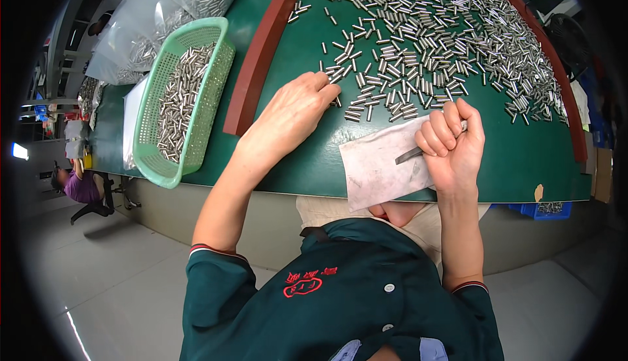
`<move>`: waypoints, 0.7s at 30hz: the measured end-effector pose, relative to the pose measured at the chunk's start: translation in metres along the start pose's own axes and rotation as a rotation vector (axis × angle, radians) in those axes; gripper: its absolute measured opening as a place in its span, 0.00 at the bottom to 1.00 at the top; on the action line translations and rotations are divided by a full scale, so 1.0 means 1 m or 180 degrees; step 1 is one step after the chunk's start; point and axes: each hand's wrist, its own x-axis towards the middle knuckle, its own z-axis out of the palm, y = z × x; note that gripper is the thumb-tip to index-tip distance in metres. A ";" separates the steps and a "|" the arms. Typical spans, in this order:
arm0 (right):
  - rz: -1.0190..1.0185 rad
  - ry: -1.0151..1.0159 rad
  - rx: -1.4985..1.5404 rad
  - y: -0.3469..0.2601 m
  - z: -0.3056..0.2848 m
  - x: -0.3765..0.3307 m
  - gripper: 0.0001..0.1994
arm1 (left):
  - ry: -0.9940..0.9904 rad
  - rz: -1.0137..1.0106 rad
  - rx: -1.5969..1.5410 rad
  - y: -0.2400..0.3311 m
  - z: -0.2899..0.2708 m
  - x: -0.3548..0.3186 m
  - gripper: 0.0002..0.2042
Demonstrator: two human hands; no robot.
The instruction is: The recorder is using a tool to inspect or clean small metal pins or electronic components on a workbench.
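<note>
Many short, shiny metal pins (418,53) lie loose on the green table top (288,158). My left hand (291,109) reaches to the near left edge of this spread. Its fingers curl down together among a few pins, and the fingertips are partly hidden. My right hand (454,142) is closed in a fist around a narrow, flat, dark metal strip (409,156), whose slanted end sticks out to the left. Beneath that fist, a smudged whitish cloth or paper sheet (373,171) lies over the table's front edge.
A light-green perforated basket (147,125) of pins stands at left, beside clear bags (163,21) of more pins. Red-brown strips (261,53) border the spread. A black fan (566,40) is at far right; a blue bin (549,212) sits below. Another person (82,184) sits far left.
</note>
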 end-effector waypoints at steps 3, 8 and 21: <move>0.0006 -0.0006 0.0000 -0.001 0.000 0.000 0.18 | 0.0161 -0.0045 -0.0181 0.004 0.000 -0.001 0.12; -0.0010 -0.0046 -0.0011 -0.002 0.000 0.000 0.18 | 0.0279 -0.0032 0.0114 0.003 -0.002 -0.001 0.11; 0.0015 -0.0069 -0.0057 -0.001 0.000 -0.001 0.18 | 0.0327 0.0326 -0.0017 0.007 0.003 0.001 0.09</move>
